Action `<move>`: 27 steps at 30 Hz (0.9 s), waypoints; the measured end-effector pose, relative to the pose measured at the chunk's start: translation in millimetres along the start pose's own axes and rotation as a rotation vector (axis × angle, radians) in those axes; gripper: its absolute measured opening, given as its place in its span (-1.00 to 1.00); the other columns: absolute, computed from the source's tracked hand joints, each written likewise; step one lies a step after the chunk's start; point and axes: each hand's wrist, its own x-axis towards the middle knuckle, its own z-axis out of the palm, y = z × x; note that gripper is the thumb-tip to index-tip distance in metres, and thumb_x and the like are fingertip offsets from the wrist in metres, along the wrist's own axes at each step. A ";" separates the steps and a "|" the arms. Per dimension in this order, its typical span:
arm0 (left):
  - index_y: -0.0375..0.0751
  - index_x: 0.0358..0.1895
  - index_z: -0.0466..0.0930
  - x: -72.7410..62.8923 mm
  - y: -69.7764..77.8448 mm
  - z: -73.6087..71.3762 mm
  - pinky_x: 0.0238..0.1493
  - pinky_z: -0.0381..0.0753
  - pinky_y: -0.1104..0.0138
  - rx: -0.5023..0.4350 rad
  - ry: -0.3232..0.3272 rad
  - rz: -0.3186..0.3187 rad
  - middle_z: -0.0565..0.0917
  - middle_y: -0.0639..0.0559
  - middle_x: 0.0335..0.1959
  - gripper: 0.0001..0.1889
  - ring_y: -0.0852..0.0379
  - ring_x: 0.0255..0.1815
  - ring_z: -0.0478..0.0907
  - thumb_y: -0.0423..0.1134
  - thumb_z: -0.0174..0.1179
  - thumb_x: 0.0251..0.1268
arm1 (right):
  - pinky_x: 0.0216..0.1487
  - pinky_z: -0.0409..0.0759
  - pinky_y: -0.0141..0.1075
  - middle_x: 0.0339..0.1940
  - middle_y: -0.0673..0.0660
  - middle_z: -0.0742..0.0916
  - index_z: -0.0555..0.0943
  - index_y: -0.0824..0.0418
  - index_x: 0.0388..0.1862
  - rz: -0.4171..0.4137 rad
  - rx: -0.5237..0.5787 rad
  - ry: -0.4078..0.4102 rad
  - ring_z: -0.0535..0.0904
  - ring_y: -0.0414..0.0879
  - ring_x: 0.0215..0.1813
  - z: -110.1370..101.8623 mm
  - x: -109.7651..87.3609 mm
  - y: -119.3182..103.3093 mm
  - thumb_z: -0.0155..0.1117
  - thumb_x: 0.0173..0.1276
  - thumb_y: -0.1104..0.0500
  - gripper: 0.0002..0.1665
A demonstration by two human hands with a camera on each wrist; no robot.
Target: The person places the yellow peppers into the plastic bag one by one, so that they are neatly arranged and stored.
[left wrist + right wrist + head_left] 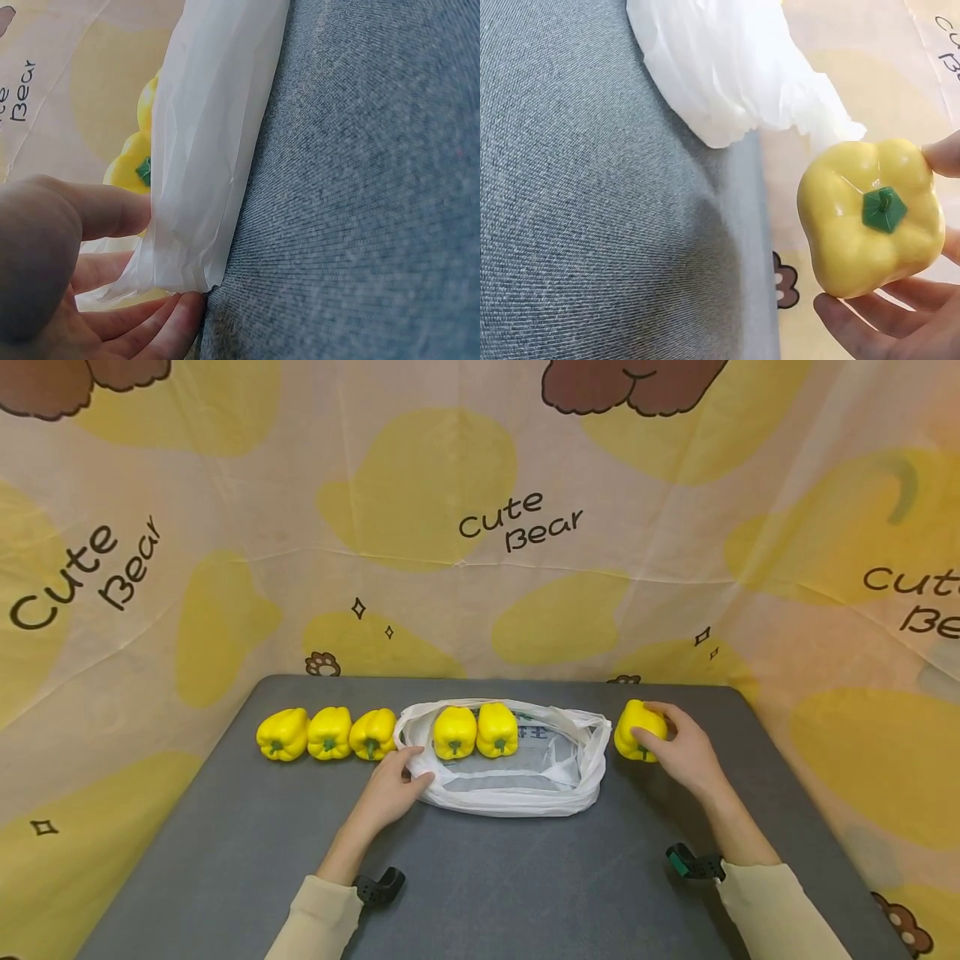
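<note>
A white plastic bag (517, 803) lies on the grey table with its mouth spread wide. Two yellow bell peppers (454, 732) rest side by side within it. At the bag's left end my left hand (385, 792) grips the rim, thumb and fingers on either side of the film (196, 165). My right hand (688, 755) holds another yellow bell pepper (632, 723) just right of the bag. In the right wrist view that pepper (847, 244) shows its green stem, with fingers around its side and underside.
Left of the bag, three more yellow peppers (330, 733) stand in a row, the nearest one right at the bag's edge. Behind the grey table (525, 885) hangs a printed cloth (420, 493). Each wrist wears a dark band (381, 887).
</note>
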 end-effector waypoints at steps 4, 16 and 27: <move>-0.28 0.36 0.49 0.0 -0.5 0.5 0.01 0.52 0.02 0.002 -0.004 0.000 0.56 -0.24 0.12 -0.46 -0.05 -0.04 0.50 -0.17 0.30 0.37 | -0.04 0.53 -0.07 0.29 0.39 0.52 0.37 0.29 0.47 0.010 0.009 0.001 0.48 0.27 0.12 -0.5 -0.8 -1.9 0.27 0.46 -0.10 -0.23; -0.28 0.38 0.47 -0.1 1.5 -1.2 0.05 0.53 -0.01 0.001 -0.011 -0.020 0.54 -0.27 0.19 -0.45 -0.09 0.01 0.51 -0.15 0.29 0.39 | -0.04 0.54 -0.10 0.32 0.36 0.50 0.37 0.27 0.49 -0.020 0.083 0.024 0.45 0.26 0.17 5.8 3.0 -27.7 0.29 0.45 -0.06 -0.24; -0.28 0.37 0.48 -0.3 1.4 -0.2 0.04 0.54 0.00 -0.005 -0.014 -0.018 0.54 -0.26 0.15 -0.45 -0.08 0.00 0.51 -0.16 0.29 0.38 | -0.01 0.55 -0.08 0.35 0.32 0.49 0.39 0.23 0.48 -0.077 0.127 0.045 0.45 0.21 0.17 16.0 7.7 -54.7 0.31 0.44 -0.04 -0.27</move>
